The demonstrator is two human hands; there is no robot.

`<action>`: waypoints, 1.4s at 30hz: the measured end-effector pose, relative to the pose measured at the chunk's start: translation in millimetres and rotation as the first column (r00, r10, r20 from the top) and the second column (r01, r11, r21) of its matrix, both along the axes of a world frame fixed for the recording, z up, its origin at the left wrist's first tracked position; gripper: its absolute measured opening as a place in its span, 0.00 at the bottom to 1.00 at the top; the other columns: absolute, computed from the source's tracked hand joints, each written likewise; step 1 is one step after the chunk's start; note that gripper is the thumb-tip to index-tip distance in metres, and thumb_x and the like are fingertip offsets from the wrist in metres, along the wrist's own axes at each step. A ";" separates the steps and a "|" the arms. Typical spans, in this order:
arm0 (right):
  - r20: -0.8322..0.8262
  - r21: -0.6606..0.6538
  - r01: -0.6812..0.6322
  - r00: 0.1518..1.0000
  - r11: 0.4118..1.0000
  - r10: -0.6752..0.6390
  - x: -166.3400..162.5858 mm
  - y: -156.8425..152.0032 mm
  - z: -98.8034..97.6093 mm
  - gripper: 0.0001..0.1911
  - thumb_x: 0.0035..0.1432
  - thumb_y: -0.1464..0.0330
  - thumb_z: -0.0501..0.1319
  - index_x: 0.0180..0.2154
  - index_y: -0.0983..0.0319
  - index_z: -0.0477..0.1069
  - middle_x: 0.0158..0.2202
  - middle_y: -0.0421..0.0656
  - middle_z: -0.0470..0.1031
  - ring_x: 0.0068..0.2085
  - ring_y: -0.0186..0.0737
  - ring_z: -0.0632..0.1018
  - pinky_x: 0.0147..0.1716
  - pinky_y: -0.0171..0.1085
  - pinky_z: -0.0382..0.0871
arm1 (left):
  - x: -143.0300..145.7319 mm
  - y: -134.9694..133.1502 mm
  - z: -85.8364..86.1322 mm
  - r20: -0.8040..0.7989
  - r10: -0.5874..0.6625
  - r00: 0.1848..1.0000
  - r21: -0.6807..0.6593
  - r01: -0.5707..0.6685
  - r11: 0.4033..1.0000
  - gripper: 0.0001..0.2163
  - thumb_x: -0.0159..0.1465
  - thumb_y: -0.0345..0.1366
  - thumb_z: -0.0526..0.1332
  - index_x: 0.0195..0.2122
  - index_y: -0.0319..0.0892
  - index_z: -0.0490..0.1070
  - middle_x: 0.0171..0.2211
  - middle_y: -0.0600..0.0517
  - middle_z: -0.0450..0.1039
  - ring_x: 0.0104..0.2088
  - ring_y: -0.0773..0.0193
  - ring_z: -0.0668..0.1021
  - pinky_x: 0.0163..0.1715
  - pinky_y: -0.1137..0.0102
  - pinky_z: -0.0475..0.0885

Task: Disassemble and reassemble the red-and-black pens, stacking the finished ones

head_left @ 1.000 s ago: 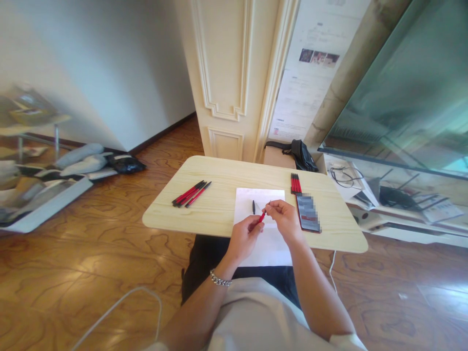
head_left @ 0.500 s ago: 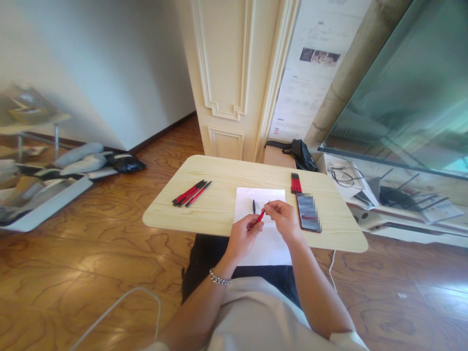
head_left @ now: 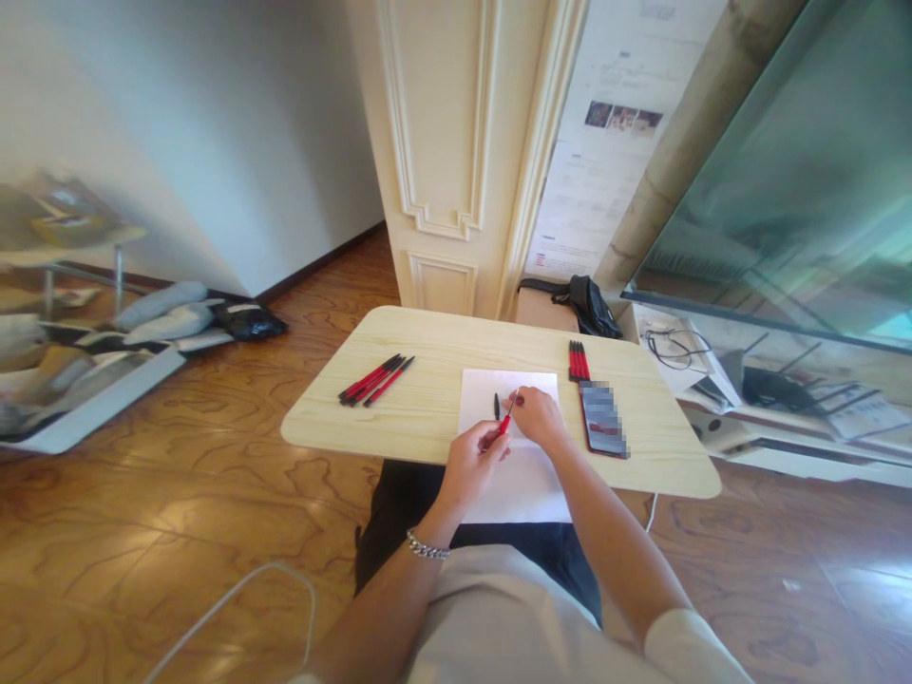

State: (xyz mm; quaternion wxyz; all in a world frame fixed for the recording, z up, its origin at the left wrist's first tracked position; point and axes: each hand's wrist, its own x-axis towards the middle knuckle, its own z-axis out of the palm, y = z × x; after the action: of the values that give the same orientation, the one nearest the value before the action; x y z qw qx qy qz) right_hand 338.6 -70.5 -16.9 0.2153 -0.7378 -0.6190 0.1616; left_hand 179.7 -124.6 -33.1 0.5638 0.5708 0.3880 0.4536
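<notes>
My left hand is closed around the red barrel of a pen, held over a white sheet of paper. A thin refill sticks up out of the barrel, pointing away from me. Just behind it, my right hand is low over the sheet, fingers loosely bent and reaching left, with nothing visible in them. Close to those fingertips a small black pen part lies on the paper. The right fingertips are partly hidden behind the refill.
Several red and black pens lie loose on the left of the table. At right, more red pens sit side by side above a phone. Beyond the table are a black bag and a white cabinet.
My right hand has come off the refill tip and shifted slightly left, toward the black pen part. The refill now shows in front of its fingers; my left hand keeps the pen.
</notes>
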 end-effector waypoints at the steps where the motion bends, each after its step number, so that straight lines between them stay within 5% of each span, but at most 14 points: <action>1: 0.058 -0.031 0.001 0.998 1.000 0.000 -4.0 2.1 -0.9 0.11 0.57 0.61 0.58 0.38 0.59 0.75 0.40 0.47 0.77 0.40 0.43 0.75 0.38 0.37 0.64 | -0.2 0.1 -0.3 -0.004 0.004 1.000 0.003 -0.004 1.000 0.16 0.59 0.45 0.61 0.42 0.39 0.72 0.33 0.48 0.77 0.31 0.63 0.78 0.34 0.69 0.74; 8: 0.182 -0.092 0.004 0.983 0.996 0.013 -13.4 7.4 -4.2 0.10 0.58 0.67 0.55 0.36 0.62 0.74 0.41 0.53 0.75 0.43 0.46 0.74 0.39 0.39 0.63 | -0.8 1.9 -2.8 -0.037 0.014 0.999 0.025 -0.013 1.000 0.15 0.60 0.44 0.60 0.42 0.39 0.72 0.33 0.47 0.77 0.32 0.63 0.78 0.34 0.69 0.73; 12: -0.258 0.063 -0.009 0.966 0.998 0.025 -0.1 4.2 -0.6 0.11 0.58 0.68 0.54 0.38 0.63 0.73 0.34 0.46 0.75 0.35 0.38 0.74 0.35 0.36 0.64 | -0.6 1.3 -1.9 -0.039 0.017 0.999 0.024 -0.016 1.000 0.15 0.60 0.45 0.60 0.42 0.40 0.72 0.33 0.48 0.77 0.31 0.63 0.78 0.34 0.69 0.73; 16: -0.757 0.202 0.058 0.643 0.978 0.118 8.1 -9.2 17.6 0.14 0.55 0.62 0.57 0.41 0.62 0.72 0.31 0.41 0.72 0.29 0.33 0.70 0.26 0.31 0.62 | 1.5 -0.3 0.3 -0.041 0.004 0.999 0.026 -0.003 1.000 0.15 0.60 0.45 0.60 0.43 0.40 0.72 0.34 0.47 0.76 0.32 0.63 0.78 0.34 0.69 0.73; 19: -0.893 0.216 0.101 0.423 0.971 0.155 4.9 -21.2 35.1 0.14 0.52 0.59 0.62 0.38 0.61 0.72 0.31 0.41 0.72 0.29 0.32 0.69 0.25 0.30 0.61 | 3.4 -1.1 2.3 -0.041 -0.003 0.999 0.045 0.005 0.999 0.15 0.61 0.44 0.60 0.43 0.40 0.72 0.35 0.47 0.76 0.32 0.63 0.78 0.34 0.69 0.73; 22: -0.928 0.220 0.144 0.335 0.965 0.162 -0.6 -27.9 45.8 0.15 0.49 0.59 0.65 0.37 0.61 0.72 0.31 0.40 0.72 0.28 0.31 0.69 0.25 0.30 0.60 | 4.3 -1.3 3.3 -0.054 -0.003 0.999 0.062 0.006 0.998 0.15 0.61 0.44 0.60 0.43 0.40 0.72 0.34 0.48 0.76 0.32 0.63 0.78 0.34 0.69 0.73; 42: -0.872 0.281 0.169 0.456 0.945 0.178 -2.2 -27.2 42.5 0.14 0.50 0.60 0.64 0.37 0.61 0.73 0.31 0.42 0.74 0.28 0.32 0.68 0.23 0.32 0.58 | 2.7 -2.5 3.3 -0.091 0.000 0.996 0.069 0.006 0.998 0.13 0.61 0.42 0.60 0.42 0.41 0.73 0.32 0.49 0.75 0.31 0.63 0.77 0.33 0.70 0.72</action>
State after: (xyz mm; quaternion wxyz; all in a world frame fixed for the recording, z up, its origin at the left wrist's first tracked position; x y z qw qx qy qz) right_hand 336.5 -97.7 25.6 0.6255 -0.4956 -0.4345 0.4176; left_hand 182.4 -127.2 -29.8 0.5259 0.6108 0.3965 0.4394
